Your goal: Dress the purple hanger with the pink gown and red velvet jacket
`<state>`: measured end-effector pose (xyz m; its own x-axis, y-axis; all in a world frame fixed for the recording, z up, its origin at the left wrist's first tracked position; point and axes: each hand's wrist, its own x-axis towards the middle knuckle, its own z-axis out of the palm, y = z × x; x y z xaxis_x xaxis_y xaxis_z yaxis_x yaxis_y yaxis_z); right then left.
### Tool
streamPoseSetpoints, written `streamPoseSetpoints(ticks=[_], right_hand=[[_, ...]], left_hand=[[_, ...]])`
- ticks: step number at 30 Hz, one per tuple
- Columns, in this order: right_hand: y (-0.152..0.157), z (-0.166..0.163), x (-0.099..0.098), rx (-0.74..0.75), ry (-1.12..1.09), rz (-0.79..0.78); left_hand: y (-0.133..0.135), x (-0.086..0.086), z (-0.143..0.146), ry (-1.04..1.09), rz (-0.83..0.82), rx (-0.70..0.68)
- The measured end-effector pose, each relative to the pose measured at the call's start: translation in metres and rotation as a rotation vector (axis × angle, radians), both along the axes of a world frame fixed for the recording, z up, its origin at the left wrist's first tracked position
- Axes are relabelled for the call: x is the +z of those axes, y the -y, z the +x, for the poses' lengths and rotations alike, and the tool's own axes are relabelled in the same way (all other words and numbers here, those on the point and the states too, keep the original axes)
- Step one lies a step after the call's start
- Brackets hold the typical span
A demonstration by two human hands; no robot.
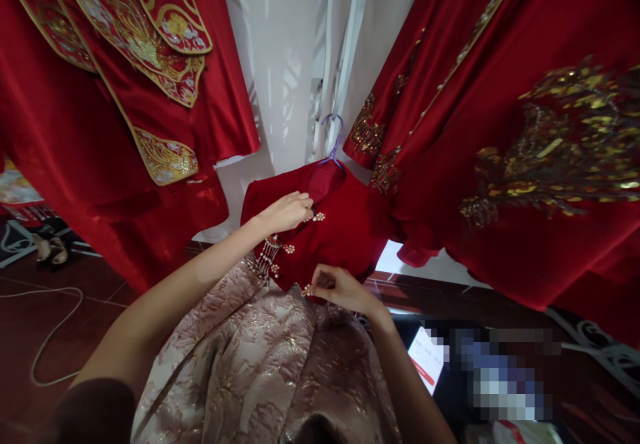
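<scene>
A small red garment top (345,224) hangs on a purple hanger (334,139) over a pale pink brocade skirt (250,364). My left hand (286,212) is closed, its fingertips pinching the red cloth beside a pearl button (319,217) near the collar. My right hand (339,289) pinches the lower edge of the top at another pearl fastening (306,291). A beaded tassel (267,255) dangles from the front of the top, between my two hands.
Red robes with gold embroidery hang at the upper left (125,97) and across the right (525,137). A white wall (290,64) stands behind. A white cable (55,327) lies on the dark floor at left, near sandals (50,249). A blurred patch covers the lower right.
</scene>
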<state>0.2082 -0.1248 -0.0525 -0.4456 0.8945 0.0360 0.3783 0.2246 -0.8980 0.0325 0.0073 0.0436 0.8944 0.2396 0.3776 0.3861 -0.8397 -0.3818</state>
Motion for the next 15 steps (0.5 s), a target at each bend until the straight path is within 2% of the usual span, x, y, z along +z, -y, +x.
streamPoseSetpoints(ticks=[9,15], right_hand=[[0.001,-0.002,0.002,-0.004,0.023,0.018],[0.0,-0.002,0.002,-0.004,0.032,0.017]], left_hand=[[0.019,-0.011,0.011,0.118,-0.115,0.056],[0.022,-0.013,0.016,0.229,-0.232,0.016]])
